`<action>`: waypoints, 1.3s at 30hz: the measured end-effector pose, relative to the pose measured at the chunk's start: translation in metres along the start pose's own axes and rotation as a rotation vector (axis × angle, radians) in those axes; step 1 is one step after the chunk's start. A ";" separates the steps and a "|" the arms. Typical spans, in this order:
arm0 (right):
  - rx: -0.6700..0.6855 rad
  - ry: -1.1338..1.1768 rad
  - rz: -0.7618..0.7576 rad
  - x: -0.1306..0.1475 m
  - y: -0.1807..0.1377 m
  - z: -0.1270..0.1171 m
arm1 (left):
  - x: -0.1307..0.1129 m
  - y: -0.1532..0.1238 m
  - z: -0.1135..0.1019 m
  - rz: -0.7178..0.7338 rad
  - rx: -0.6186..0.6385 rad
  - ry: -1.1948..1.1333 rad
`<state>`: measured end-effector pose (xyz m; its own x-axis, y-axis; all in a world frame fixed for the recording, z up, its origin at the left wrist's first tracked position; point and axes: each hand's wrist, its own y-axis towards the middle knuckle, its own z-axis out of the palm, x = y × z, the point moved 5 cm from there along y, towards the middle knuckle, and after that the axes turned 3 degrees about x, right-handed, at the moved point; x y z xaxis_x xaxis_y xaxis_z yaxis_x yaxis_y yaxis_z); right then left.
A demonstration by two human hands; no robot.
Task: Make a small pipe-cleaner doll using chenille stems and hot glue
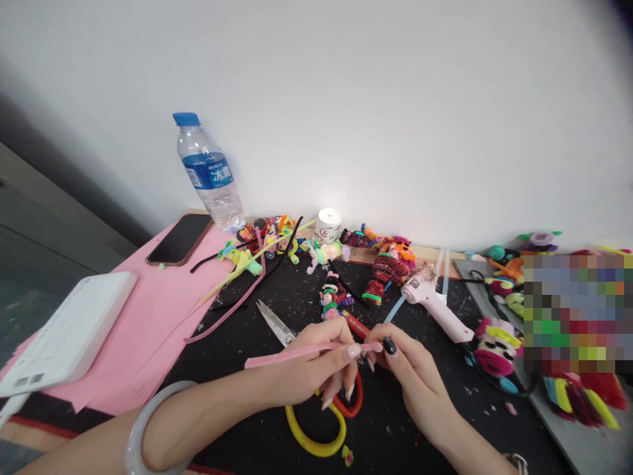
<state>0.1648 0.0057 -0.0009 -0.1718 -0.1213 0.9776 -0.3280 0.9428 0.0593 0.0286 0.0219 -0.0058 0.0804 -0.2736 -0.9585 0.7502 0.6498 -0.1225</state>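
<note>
A pink fuzzy pipe cleaner [291,355] stretches between my hands, its long loose end lying back over my left wrist. My left hand [329,366] pinches it between thumb and forefinger, the other fingers curled below. At the other end, my right hand [408,366] grips the tip between thumb and fingers; the fingertips of both hands nearly meet. Beneath my left hand lie scissors [316,439] with a yellow loop handle, blades pointing away to the left and partly hidden. A red loop handle [357,402] shows beside them, and a red printed shaft [357,326] sticks out just beyond my fingers.
A pink glue gun [440,309] lies right of my hands on the black mat [237,376]. Colourful pipe-cleaner figures [331,297] and a white cup [328,225] line the back. At left are a water bottle [210,175], phone [180,241], white device [74,330] and pink sheets [148,310].
</note>
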 end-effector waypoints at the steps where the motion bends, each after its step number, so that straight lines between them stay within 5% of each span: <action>1: 0.016 0.017 0.004 0.000 0.000 0.002 | 0.000 0.000 0.000 -0.006 0.005 0.000; 16: 0.101 0.300 0.103 -0.009 0.002 0.011 | 0.002 0.000 0.002 -0.051 0.030 0.005; 39: -0.027 -0.023 0.002 0.003 0.002 0.010 | 0.001 -0.002 0.003 -0.046 0.008 0.052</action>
<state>0.1542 0.0045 0.0001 -0.1941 -0.1264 0.9728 -0.3025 0.9510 0.0632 0.0294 0.0177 -0.0059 0.0116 -0.2653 -0.9641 0.7576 0.6316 -0.1647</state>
